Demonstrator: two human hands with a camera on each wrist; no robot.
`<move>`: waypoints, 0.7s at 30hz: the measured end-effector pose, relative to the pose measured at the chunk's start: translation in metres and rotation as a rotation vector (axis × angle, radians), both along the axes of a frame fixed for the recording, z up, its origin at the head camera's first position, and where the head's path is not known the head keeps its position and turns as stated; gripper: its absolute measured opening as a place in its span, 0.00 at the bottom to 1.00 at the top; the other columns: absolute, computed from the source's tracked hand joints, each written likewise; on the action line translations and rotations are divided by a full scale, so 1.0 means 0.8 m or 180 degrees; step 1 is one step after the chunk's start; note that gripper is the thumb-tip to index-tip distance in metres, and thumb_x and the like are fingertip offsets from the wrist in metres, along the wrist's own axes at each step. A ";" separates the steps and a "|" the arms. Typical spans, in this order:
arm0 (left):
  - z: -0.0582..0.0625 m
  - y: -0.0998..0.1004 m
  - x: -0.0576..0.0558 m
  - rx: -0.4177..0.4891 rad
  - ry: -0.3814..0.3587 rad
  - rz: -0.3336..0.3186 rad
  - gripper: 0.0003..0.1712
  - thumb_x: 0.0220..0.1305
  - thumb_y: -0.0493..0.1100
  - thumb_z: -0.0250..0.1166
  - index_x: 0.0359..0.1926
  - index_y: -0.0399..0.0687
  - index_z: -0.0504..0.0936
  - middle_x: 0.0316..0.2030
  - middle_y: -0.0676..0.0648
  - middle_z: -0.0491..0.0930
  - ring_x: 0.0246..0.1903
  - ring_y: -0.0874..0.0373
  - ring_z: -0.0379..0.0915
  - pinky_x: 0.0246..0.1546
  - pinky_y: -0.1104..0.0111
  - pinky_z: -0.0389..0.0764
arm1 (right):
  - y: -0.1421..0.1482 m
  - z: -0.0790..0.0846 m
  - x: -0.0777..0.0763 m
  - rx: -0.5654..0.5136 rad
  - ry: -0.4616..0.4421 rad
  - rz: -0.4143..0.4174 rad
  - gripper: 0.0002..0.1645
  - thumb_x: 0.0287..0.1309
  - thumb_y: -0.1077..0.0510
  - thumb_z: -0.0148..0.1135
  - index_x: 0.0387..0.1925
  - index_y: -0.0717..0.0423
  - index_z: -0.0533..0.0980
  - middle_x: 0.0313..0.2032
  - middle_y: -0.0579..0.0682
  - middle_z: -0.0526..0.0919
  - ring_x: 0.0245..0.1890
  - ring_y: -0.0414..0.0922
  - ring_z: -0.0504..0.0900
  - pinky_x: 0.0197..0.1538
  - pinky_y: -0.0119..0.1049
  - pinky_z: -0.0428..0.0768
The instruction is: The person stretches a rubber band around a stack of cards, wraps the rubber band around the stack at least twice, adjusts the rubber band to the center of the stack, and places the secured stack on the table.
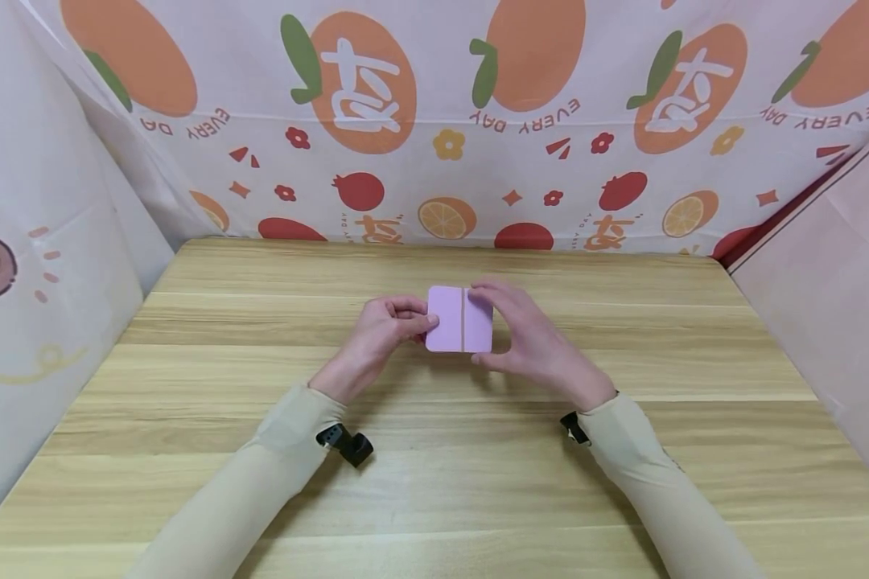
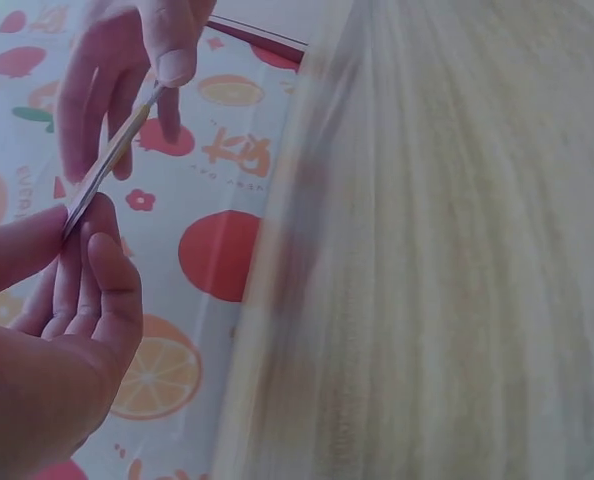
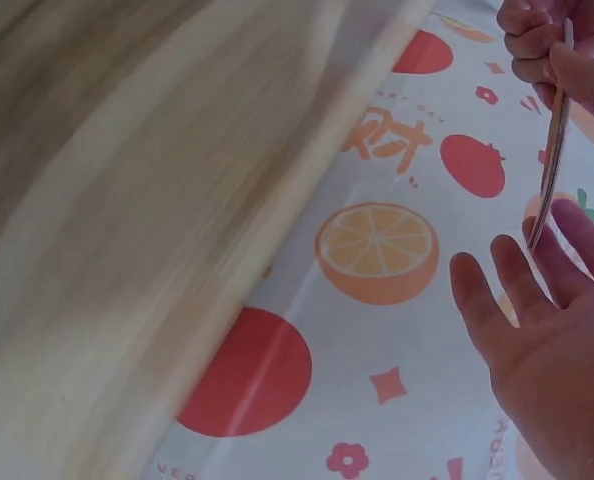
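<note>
A small lilac notepad (image 1: 445, 319), thin with rounded corners, is held up over the wooden table. Round it, right of its middle, runs a narrow tan elastic band (image 1: 463, 322). My left hand (image 1: 380, 334) pinches the pad's left edge between thumb and fingers. On the other side, my right hand (image 1: 536, 342) is spread around the right edge, thumb below and fingers above. From the right wrist, the pad (image 3: 553, 140) appears edge-on, its near end close to the straight fingers (image 3: 522, 275). The left wrist view also shows the pad (image 2: 115, 150) edge-on.
The wooden table (image 1: 434, 490) spreads under both forearms. Behind it hangs a white curtain (image 1: 434, 177) printed with fruit, with pale cloth (image 1: 51, 201) at the left side. Each wrist wears a black strap, the left strap (image 1: 346, 444) showing a mount.
</note>
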State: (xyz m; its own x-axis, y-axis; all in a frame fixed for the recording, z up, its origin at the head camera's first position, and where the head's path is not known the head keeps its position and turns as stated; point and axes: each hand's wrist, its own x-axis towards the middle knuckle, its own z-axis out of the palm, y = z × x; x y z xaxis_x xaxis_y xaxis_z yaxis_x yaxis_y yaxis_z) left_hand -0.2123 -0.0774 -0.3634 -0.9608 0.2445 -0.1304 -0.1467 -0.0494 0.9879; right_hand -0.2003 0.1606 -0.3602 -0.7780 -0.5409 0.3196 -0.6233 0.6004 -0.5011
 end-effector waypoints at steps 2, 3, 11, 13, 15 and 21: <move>-0.001 0.000 0.000 -0.0009 0.0006 -0.0011 0.06 0.59 0.30 0.67 0.37 0.34 0.79 0.26 0.50 0.83 0.26 0.60 0.78 0.35 0.67 0.80 | 0.000 -0.001 0.000 0.0059 0.0075 0.0000 0.51 0.44 0.57 0.81 0.68 0.55 0.64 0.69 0.50 0.63 0.68 0.47 0.61 0.68 0.43 0.64; -0.001 0.000 -0.001 -0.0032 0.0007 -0.0022 0.06 0.59 0.30 0.67 0.38 0.34 0.79 0.27 0.49 0.83 0.26 0.60 0.78 0.35 0.67 0.80 | 0.000 -0.002 0.000 0.0070 0.0095 -0.0007 0.51 0.43 0.57 0.81 0.68 0.56 0.64 0.69 0.50 0.63 0.68 0.47 0.61 0.68 0.43 0.64; 0.004 -0.009 -0.002 -0.1287 0.1037 -0.0457 0.34 0.56 0.37 0.74 0.63 0.43 0.71 0.50 0.45 0.78 0.45 0.53 0.76 0.45 0.60 0.79 | 0.001 -0.003 0.007 0.0123 -0.0065 -0.0178 0.52 0.45 0.55 0.80 0.70 0.52 0.63 0.69 0.48 0.64 0.67 0.46 0.62 0.66 0.45 0.67; 0.005 -0.009 -0.003 -0.1742 0.1522 -0.0641 0.40 0.53 0.38 0.76 0.66 0.45 0.68 0.60 0.45 0.71 0.53 0.51 0.72 0.50 0.58 0.77 | 0.002 -0.003 0.007 0.0143 -0.0100 -0.0212 0.52 0.46 0.55 0.79 0.70 0.52 0.62 0.69 0.48 0.63 0.67 0.46 0.62 0.65 0.46 0.68; 0.005 -0.009 -0.003 -0.2096 0.1916 -0.0790 0.43 0.50 0.39 0.78 0.66 0.43 0.68 0.66 0.45 0.64 0.60 0.49 0.67 0.56 0.57 0.74 | 0.002 -0.003 0.007 0.0159 -0.0107 -0.0234 0.51 0.47 0.54 0.79 0.70 0.51 0.62 0.69 0.48 0.63 0.67 0.46 0.63 0.65 0.45 0.69; 0.004 -0.007 0.001 -0.2460 0.2432 -0.0980 0.41 0.47 0.37 0.80 0.62 0.39 0.70 0.69 0.42 0.61 0.66 0.48 0.61 0.64 0.56 0.66 | 0.003 -0.006 0.006 0.0131 -0.0125 -0.0192 0.50 0.46 0.55 0.79 0.69 0.53 0.63 0.69 0.48 0.64 0.67 0.46 0.63 0.65 0.45 0.69</move>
